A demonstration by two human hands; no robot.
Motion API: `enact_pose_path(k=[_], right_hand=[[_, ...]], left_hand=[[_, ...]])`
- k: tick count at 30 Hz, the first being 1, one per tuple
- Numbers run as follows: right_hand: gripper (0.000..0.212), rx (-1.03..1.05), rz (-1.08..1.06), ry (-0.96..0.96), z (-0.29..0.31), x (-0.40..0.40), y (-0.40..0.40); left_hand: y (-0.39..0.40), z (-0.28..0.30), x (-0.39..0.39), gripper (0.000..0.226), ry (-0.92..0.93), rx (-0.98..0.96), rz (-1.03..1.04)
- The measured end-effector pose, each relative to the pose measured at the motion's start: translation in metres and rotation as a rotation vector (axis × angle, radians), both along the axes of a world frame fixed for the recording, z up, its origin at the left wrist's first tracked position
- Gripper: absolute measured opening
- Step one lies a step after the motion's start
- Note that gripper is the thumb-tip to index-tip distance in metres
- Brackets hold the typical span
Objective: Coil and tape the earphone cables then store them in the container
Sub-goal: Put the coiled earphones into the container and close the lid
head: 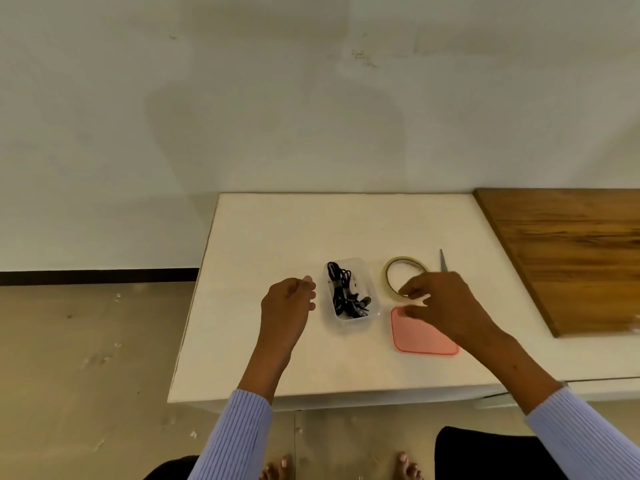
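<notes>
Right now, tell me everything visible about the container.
The container is a small clear plastic box, rectangular with rounded corners, standing upright and open on the white table. It holds a tangle of black earphone cables. Its pink lid lies flat on the table to its right, apart from it. The left hand is beside it on the left, not touching. The tape roll lies just right of it.

Earphones (344, 293) in container (372, 289); tape (391, 271) right, lid (420, 336) before it.
</notes>
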State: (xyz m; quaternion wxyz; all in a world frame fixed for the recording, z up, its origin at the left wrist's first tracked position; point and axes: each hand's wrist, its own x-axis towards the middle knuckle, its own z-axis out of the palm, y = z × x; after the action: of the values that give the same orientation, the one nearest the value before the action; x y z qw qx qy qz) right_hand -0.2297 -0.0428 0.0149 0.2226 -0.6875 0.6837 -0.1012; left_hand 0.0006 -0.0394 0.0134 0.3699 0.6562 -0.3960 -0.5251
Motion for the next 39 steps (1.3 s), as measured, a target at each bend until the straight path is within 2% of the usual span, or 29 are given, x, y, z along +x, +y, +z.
enact_pose_path(k=[3, 10, 16, 21, 26, 31, 35, 39], right_hand=[[0.055, 0.129, 0.075, 0.070, -0.011, -0.012, 0.008], [0.079, 0.186, 0.184, 0.250, -0.015, -0.006, 0.010], [0.062, 0.148, 0.245, 0.380, -0.018, -0.001, 0.014], [0.057, 0.168, 0.317, 0.499, -0.018, 0.005, 0.015], [0.035, 0.099, 0.323, 0.527, -0.024, 0.010, 0.022], [0.028, -0.055, 0.197, 0.321, -0.001, 0.005, 0.018], [0.018, -0.216, -0.036, -0.032, 0.023, -0.001, -0.002], [0.019, -0.241, -0.230, -0.317, 0.023, 0.009, -0.026]], left_hand=[[-0.001, 0.000, -0.003, 0.025, -0.027, -0.009, -0.005], [-0.004, -0.002, -0.008, 0.024, -0.046, -0.023, -0.011], [-0.005, -0.004, -0.008, 0.024, -0.039, -0.027, -0.006], [-0.005, -0.005, -0.008, 0.023, -0.045, -0.026, -0.013], [-0.005, -0.004, -0.006, 0.023, -0.046, -0.027, -0.011], [-0.006, -0.003, -0.007, 0.023, -0.040, -0.041, 0.006], [-0.010, -0.002, -0.010, 0.022, -0.019, -0.065, 0.032], [-0.014, -0.005, -0.014, 0.017, -0.037, -0.074, 0.045]])
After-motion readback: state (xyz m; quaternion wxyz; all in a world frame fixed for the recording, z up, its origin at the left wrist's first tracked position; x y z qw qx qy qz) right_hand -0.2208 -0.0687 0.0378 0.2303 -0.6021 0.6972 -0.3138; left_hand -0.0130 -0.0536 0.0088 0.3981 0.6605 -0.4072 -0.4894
